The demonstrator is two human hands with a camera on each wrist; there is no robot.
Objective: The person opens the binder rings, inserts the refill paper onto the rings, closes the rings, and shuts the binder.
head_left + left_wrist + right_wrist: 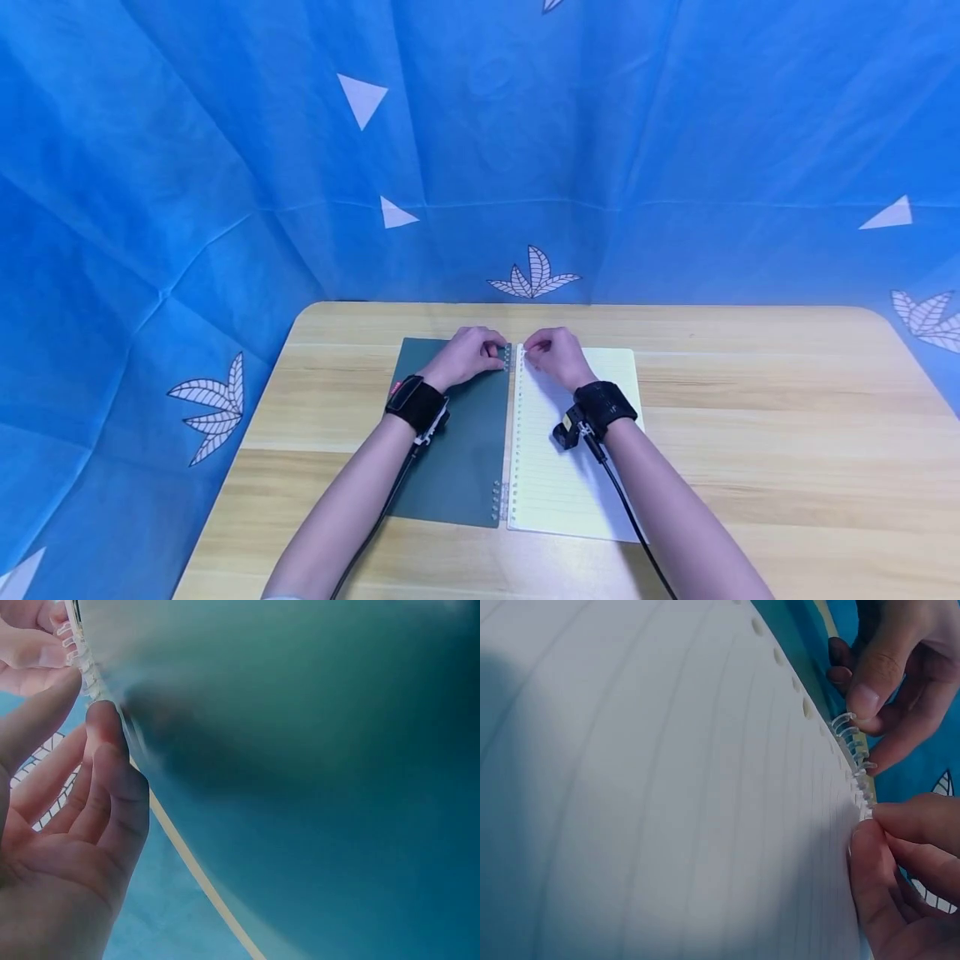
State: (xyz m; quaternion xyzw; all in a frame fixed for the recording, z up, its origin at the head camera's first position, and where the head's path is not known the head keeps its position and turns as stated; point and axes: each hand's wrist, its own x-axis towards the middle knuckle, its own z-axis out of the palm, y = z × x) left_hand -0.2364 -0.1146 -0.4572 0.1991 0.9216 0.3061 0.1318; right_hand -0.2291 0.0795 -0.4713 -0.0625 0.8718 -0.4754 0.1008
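Pinching clear binder rings (pixel 853 742), left hand (pixel 467 353), right hand (pixel 551 352), open notebook (pixel 570 467), wooden table (pixel 750 433), blue backdrop (pixel 225 167)

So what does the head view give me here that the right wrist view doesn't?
Only the head view shows the whole layout: the open notebook's dark green cover lying flat on the wooden table, the blue backdrop and both wrist straps. Only the right wrist view shows the clear binding rings and the punched holes close up. Both show the left hand and right hand at the far-end rings, beside the lined page.
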